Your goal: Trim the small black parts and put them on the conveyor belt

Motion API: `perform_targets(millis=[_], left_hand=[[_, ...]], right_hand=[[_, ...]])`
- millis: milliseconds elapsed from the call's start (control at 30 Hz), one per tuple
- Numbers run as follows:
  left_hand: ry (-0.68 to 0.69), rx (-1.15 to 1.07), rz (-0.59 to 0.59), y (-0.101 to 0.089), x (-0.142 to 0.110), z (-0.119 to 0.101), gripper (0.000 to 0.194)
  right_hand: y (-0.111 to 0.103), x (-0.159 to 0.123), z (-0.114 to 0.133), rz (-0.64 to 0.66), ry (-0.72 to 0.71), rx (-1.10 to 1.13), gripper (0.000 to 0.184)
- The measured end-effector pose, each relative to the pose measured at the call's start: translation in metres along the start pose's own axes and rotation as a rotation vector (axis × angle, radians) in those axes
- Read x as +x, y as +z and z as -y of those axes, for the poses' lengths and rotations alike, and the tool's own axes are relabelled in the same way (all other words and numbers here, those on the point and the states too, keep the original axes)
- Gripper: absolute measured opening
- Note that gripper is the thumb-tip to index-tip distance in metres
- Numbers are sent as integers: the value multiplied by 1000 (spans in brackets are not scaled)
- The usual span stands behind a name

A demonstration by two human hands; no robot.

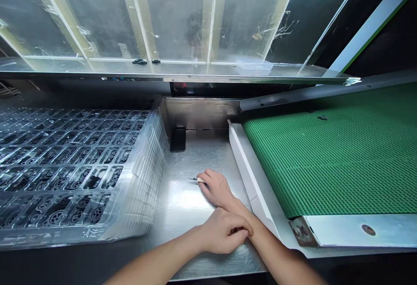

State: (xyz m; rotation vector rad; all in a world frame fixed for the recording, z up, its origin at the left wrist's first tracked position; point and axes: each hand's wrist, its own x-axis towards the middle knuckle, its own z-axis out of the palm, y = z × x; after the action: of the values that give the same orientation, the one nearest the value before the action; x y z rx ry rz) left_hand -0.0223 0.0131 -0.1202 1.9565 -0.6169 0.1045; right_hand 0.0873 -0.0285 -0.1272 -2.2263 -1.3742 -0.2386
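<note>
We have the small knife (pixel 200 180) in the fingers of our right hand (pixel 215 185), low over the metal desk (pixel 203 152). Reading twelve as straight away from us, its long axis runs roughly from three to nine o'clock, with the thin blade pointing out to nine. The right hand is the nearer one, closed about the pale handle; our left hand (pixel 224 230) lies around five o'clock from the knife, its fingers curled against our right forearm, though we cannot tell whether it grips.

Counting, we have two hands, one knife and one flat black phone-like object (pixel 178 140) at eleven o'clock from the knife. One stack of clear trays (pixel 140 207) stands toward nine; its layers are too fine to count, and its pockets hold many dark parts. One green belt (pixel 342 163) lies toward three, with one dark piece (pixel 322 117) plainly visible on it.
</note>
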Motion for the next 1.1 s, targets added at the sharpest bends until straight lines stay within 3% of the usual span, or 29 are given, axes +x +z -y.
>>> perform_targets(millis=[1100], left_hand=[[24, 10, -20, 0, 1, 0, 25]], right_hand=[[0, -1, -1, -4, -11, -7, 14]])
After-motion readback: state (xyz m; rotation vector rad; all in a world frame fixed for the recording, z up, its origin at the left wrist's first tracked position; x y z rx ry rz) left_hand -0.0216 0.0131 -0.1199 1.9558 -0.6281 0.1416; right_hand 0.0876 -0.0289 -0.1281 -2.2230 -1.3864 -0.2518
